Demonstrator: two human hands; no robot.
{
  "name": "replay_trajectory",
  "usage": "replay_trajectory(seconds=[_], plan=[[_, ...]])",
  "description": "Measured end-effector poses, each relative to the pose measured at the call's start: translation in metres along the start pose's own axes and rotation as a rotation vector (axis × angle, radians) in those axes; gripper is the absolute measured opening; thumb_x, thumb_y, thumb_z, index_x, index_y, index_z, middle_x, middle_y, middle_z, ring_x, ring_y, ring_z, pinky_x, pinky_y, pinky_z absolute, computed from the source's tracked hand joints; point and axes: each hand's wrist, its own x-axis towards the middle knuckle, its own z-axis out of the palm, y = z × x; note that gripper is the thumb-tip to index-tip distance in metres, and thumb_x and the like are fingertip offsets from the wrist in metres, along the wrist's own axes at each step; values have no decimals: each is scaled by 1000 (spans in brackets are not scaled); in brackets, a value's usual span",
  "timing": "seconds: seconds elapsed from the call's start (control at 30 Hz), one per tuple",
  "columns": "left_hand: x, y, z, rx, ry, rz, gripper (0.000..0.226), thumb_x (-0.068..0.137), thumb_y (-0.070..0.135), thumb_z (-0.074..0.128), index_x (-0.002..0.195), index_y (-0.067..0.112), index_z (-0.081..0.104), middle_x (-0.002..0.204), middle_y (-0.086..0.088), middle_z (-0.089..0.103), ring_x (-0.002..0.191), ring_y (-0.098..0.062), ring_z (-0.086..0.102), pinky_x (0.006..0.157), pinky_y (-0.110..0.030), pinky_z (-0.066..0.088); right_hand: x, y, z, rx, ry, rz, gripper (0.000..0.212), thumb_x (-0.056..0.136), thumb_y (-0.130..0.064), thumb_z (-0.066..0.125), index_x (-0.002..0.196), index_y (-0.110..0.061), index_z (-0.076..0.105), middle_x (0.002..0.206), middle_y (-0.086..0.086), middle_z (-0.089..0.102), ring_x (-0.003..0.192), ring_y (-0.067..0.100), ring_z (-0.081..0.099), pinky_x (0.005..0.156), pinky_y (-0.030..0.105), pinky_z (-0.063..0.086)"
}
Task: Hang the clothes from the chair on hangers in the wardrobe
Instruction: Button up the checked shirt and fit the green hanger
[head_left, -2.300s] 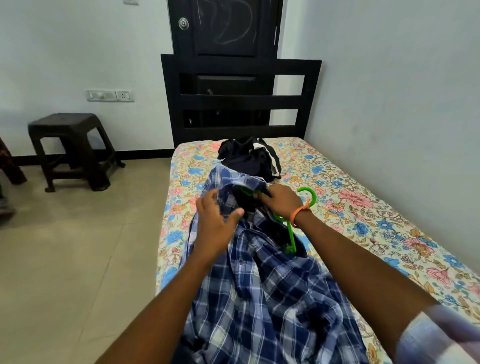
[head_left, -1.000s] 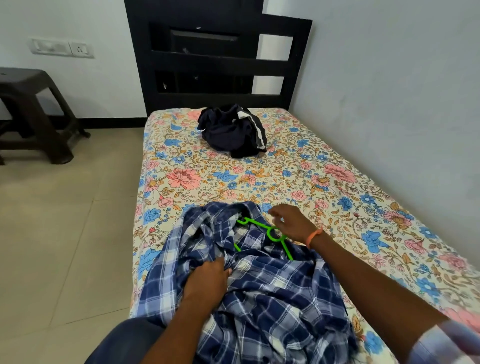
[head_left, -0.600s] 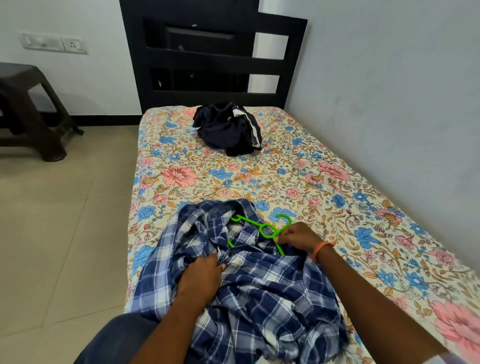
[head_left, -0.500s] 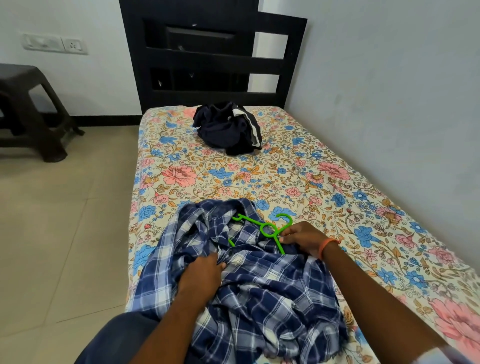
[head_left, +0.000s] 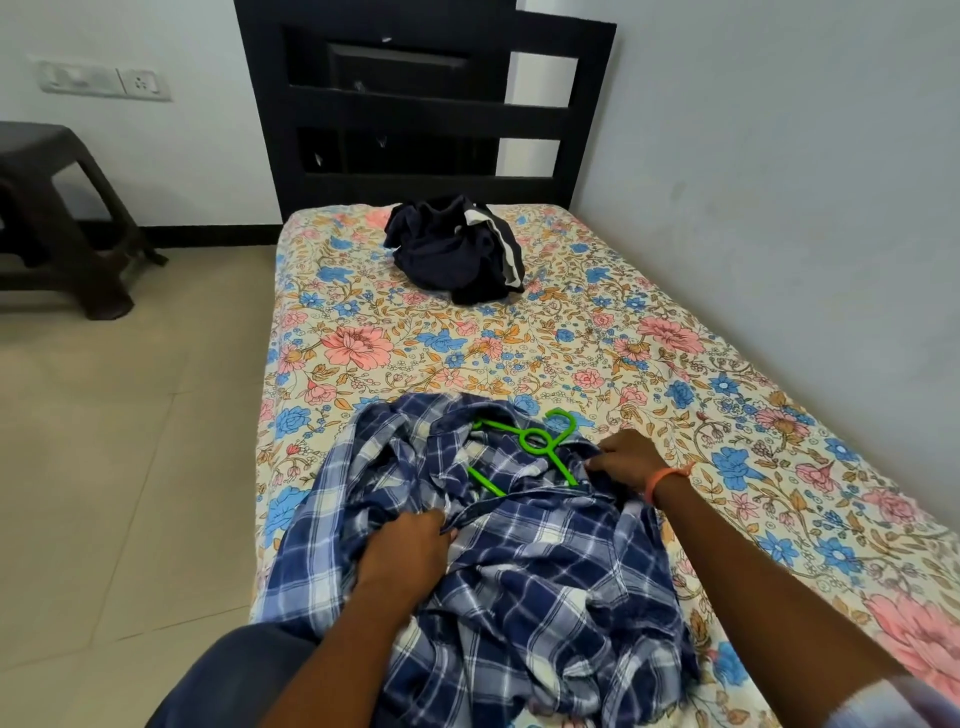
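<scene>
A blue and white plaid shirt (head_left: 519, 561) lies crumpled on the near end of the bed. A bright green plastic hanger (head_left: 535, 444) sits partly inside its collar area, hook pointing to the far right. My left hand (head_left: 402, 548) grips a fold of the shirt's front edge. My right hand (head_left: 623, 460), with an orange band at the wrist, pinches the shirt fabric just right of the hanger's arm. A dark navy garment with white stripes (head_left: 457, 249) lies bunched near the headboard.
The bed's floral sheet (head_left: 649, 364) runs along the right wall, with a black slatted headboard (head_left: 426, 109) at the far end. A dark plastic stool (head_left: 57, 218) stands on the tiled floor at the left, below a wall socket (head_left: 104, 80).
The shirt was set down on the near end of the bed. My right hand slid from the hanger's hook onto the shirt fabric beside it. My left hand keeps its grip.
</scene>
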Motion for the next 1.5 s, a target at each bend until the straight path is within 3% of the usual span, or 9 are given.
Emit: replay_trajectory(seconds=[0.27,0.37,0.47,0.67,0.83,1.1,1.23,1.4,1.5], plan=[[1,14,4,62,213,104,42,97,48,48,126,19,44,122,-2,46,104,-20,54,82,-30,50,41,-35,4,352,136,159,57,90,-36,70,54,-17,30,51,2,28,48,15,27,57,29,28],[8,14,10,123,169,99,38,101,47,41,128,20,44,126,-1,52,114,-22,48,95,-35,42,57,-39,7,172,52,184,48,91,-32,69,58,-14,40,56,2,40,51,15,38,47,22,36],[15,11,17,99,147,93,29,103,39,41,125,22,49,124,2,57,112,-20,52,95,-34,41,64,-35,2,517,131,113,29,93,-15,67,65,-12,57,73,6,62,72,22,58,71,32,52],[18,12,20,57,146,112,25,103,34,43,123,20,51,120,1,59,109,-19,54,94,-33,40,76,-27,-2,1046,293,230,18,91,5,61,79,-8,64,63,9,63,45,10,55,43,21,43],[18,10,20,18,141,91,24,103,34,43,122,22,51,119,2,59,108,-19,54,94,-33,40,73,-22,-8,628,111,95,12,92,-2,59,102,-6,64,85,13,68,64,18,61,56,28,48],[18,12,17,1,133,77,22,103,31,40,119,20,51,117,1,60,106,-20,55,94,-34,40,62,-10,-11,211,-281,-232,86,78,-1,78,149,-26,35,128,15,51,95,27,59,87,37,51],[17,13,13,-5,116,83,22,102,30,39,118,19,51,116,0,60,104,-20,56,93,-34,41,67,-17,5,19,-80,-312,86,78,-17,84,150,-15,38,134,16,54,119,33,53,97,34,42],[17,14,14,-10,126,83,20,102,29,40,114,19,52,111,1,62,100,-18,57,90,-33,43,66,-18,23,310,206,-154,56,88,-25,73,139,-13,51,89,4,67,79,19,65,65,25,47],[18,14,15,-29,139,91,18,101,29,41,109,19,53,106,1,63,95,-18,59,87,-33,46,78,-19,19,354,247,-60,39,92,-32,69,121,-7,63,127,12,63,116,30,58,90,31,42]])
